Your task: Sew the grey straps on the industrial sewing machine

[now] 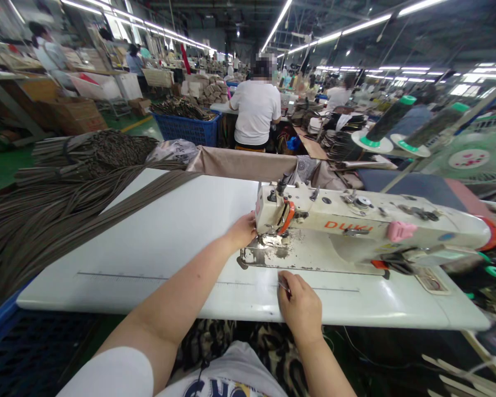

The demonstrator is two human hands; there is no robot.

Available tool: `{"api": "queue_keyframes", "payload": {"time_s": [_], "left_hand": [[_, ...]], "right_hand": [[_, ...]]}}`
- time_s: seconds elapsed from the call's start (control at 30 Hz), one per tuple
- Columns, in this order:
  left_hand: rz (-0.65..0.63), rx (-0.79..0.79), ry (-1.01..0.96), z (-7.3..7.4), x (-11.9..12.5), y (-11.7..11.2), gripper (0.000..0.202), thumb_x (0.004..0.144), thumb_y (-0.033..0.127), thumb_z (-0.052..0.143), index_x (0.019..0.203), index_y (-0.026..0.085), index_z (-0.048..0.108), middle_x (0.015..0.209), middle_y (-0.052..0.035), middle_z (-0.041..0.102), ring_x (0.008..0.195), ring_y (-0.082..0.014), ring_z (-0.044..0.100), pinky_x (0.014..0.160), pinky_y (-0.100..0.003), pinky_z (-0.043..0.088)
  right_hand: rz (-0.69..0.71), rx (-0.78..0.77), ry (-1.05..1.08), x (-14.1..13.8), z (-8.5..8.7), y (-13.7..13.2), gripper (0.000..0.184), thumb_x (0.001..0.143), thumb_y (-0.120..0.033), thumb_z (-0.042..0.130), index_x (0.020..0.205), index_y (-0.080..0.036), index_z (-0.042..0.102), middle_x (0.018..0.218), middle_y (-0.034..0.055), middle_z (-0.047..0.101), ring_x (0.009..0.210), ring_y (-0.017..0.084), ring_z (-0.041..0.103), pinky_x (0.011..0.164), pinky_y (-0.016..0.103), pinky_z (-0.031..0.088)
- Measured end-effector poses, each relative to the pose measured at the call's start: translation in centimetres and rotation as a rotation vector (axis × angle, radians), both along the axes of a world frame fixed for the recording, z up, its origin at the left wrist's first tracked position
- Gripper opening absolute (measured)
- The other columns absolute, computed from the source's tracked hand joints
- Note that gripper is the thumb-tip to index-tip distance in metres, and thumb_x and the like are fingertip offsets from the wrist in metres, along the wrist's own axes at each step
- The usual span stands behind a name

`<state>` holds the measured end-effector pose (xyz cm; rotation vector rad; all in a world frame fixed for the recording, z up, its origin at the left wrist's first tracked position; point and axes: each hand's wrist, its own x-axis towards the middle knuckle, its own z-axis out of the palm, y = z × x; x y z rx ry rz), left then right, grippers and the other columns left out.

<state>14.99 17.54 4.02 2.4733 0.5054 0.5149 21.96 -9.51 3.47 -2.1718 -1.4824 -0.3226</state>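
Holding a small dark object (284,283), too slight to identify: right hand (301,303), one o'clock (noon taken as straight ahead of the wearer), fingers curled and closed on it. Object sits over the white tabletop (182,220), just short of the sewing machine (343,212) and near the printed ruler (124,275). Left hand (243,230) at twelve, farther out, beside the machine's needle end; fingertips partly hidden behind the head, so cannot tell whether they grip anything. Machine body stretches from noon toward two. Grey-brown strips (86,220) heaped at ten to eleven, some lying across the tabletop. Beyond the machine, one o'clock: green-tipped thread cone (391,118). Twelve, well apart: co-worker in white shirt (256,110), back turned.
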Motion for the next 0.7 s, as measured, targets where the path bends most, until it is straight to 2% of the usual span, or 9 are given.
{"api": "queue_keyframes", "payload": {"time_s": [0.3,0.47,0.57,0.7], "left_hand": [[0.024,-0.03,-0.04,0.4,-0.2,-0.4,0.039,0.098,0.026,0.054,0.135,0.02,0.065,0.139,-0.0074,0.065,0.134,-0.0284,0.056,0.118,-0.04,0.042],[0.035,0.046,-0.054,0.1,-0.6,-0.4,0.041,0.1,0.024,0.052,0.14,0.019,0.061,0.143,-0.0089,0.062,0.134,-0.0267,0.055,0.116,-0.04,0.044],[0.073,0.103,-0.007,0.1,-1.5,-0.2,0.032,0.099,0.026,0.056,0.126,0.016,0.07,0.128,-0.0122,0.068,0.123,-0.0284,0.061,0.11,-0.042,0.047],[0.058,0.112,0.054,0.6,-3.0,0.4,0.014,0.09,0.031,0.072,0.1,0.025,0.08,0.106,-0.0069,0.074,0.105,-0.0273,0.066,0.102,-0.043,0.047]], "right_hand": [[-0.007,-0.001,-0.003,0.0,-0.2,-0.1,0.027,0.091,-0.014,0.051,0.11,-0.022,0.068,0.085,0.0021,0.07,0.076,0.019,0.063,0.072,0.03,0.042],[-0.01,-0.001,-0.011,0.0,-0.3,-0.1,0.027,0.091,-0.014,0.051,0.11,-0.022,0.068,0.084,0.0016,0.069,0.075,0.019,0.062,0.072,0.03,0.041],[-0.016,-0.008,-0.009,0.1,-0.5,-0.1,0.027,0.091,-0.014,0.052,0.111,-0.022,0.068,0.085,0.0013,0.069,0.076,0.019,0.062,0.072,0.03,0.041],[-0.021,-0.001,0.007,0.0,-0.4,-0.1,0.028,0.09,-0.014,0.052,0.111,-0.022,0.068,0.086,0.0008,0.069,0.076,0.019,0.062,0.072,0.03,0.041]]}}
